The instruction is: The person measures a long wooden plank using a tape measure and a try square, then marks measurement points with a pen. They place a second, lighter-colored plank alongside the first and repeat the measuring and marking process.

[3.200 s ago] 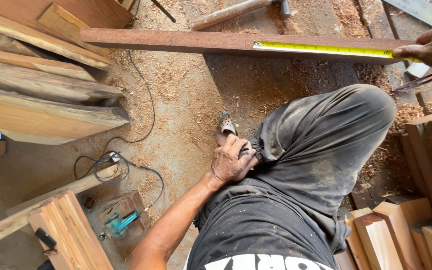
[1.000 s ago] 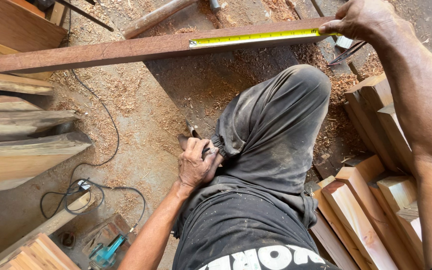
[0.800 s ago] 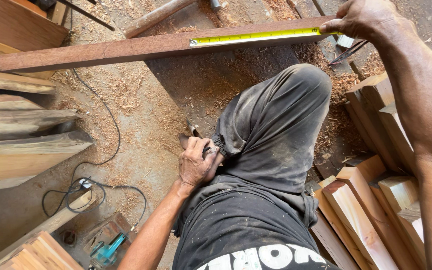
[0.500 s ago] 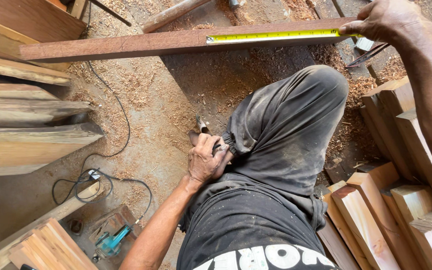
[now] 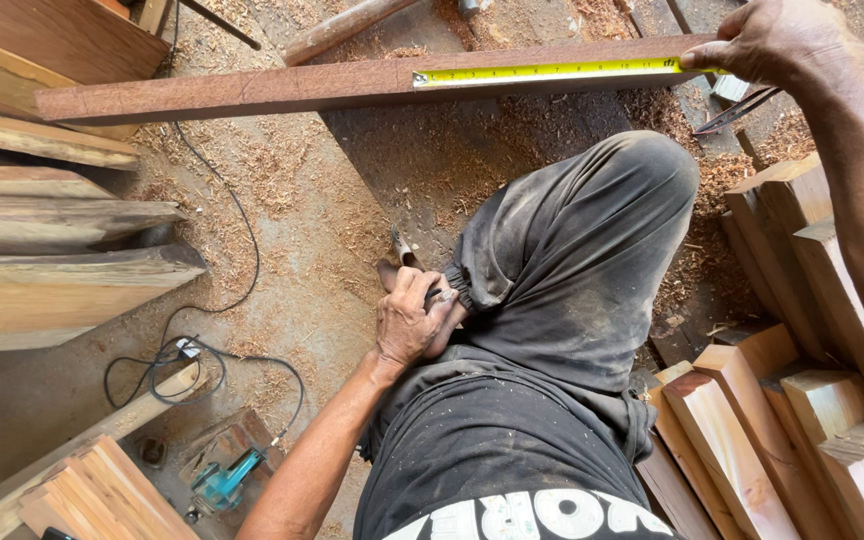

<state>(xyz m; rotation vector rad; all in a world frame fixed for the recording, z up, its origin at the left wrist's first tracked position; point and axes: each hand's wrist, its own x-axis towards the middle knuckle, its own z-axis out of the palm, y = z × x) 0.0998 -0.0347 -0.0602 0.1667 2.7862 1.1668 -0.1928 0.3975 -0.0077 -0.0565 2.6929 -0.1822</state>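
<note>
A long reddish wooden board (image 5: 252,88) lies across the sawdust-covered floor in front of my bent knee (image 5: 592,230). A yellow tape measure (image 5: 552,72) is stretched along the board's right half. My right hand (image 5: 777,42) presses the tape's end down on the board's right end, fingers pinched on it. My left hand (image 5: 407,320) rests low by my trouser cuff and foot. Its fingers are curled around a small dark stick-like object (image 5: 440,296) that I cannot identify.
Thick planks (image 5: 62,260) are stacked at the left and cut wood blocks (image 5: 782,400) at the right. A teal power tool (image 5: 222,485) and a black cable (image 5: 237,230) lie at the lower left. A dark metal tool (image 5: 742,110) lies under my right hand.
My view has drifted slightly. Both hands stay where they were: the right on the tape at the board's end, the left by my cuff.
</note>
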